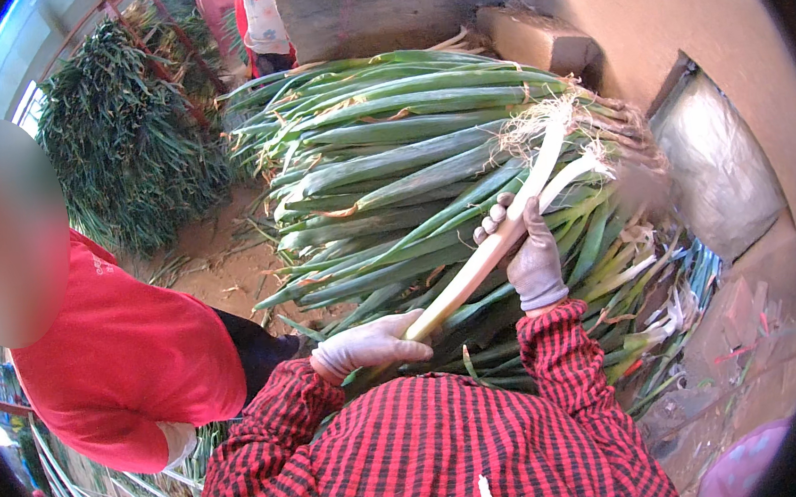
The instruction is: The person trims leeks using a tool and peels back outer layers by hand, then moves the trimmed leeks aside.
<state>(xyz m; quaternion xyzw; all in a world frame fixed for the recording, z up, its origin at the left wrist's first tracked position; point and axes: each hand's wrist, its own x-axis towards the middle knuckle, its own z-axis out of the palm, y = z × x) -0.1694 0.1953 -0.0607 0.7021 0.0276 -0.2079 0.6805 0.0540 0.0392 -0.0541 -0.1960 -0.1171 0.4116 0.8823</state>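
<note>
A long green onion stalk (491, 254), white and stripped-looking, slants up to the right across my body, its roots (556, 110) at the upper end. Around its lower part my left hand (374, 341), in a pale work glove, is closed. My gloved right hand (534, 258) grips the shaft higher up, fingers wrapped from both sides. A second white stalk (569, 175) lies beside it, passing behind my right hand; whether that hand holds it too is unclear. Beneath both is a large heap of green onions (402, 131), leaves pointing left and roots right.
On my left stands a person in a red top (145, 363). Behind them leans a tall stack of green onions (125, 137); another person (261, 19) is farther back. Plastic sheeting (717, 164) hangs by the wall at right. Peeled scraps (667, 317) lie right of the heap.
</note>
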